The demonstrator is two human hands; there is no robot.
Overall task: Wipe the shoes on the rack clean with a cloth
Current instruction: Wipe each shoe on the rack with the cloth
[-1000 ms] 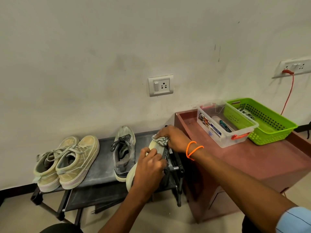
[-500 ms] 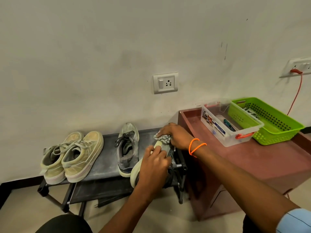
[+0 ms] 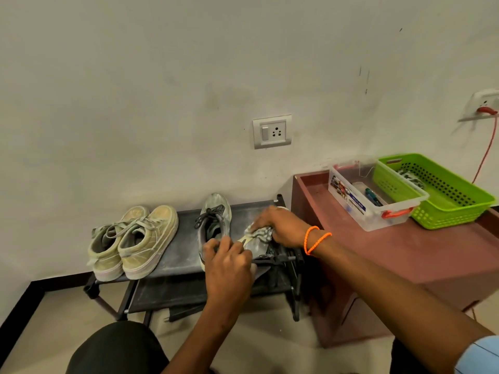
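Both hands on one shoe (image 3: 252,245) at the rack's (image 3: 183,255) right end: our left hand (image 3: 229,268) curls its fingers round it, right hand (image 3: 280,226) bunches the cloth (image 3: 260,233) against it.

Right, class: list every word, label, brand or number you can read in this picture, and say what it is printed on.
"MULTI BOX": on the blue strip of the label on the clear plastic box.
The rest of that label: pictures and small print, too blurred to read.
Shoes, wall socket, green basket: no readable text.
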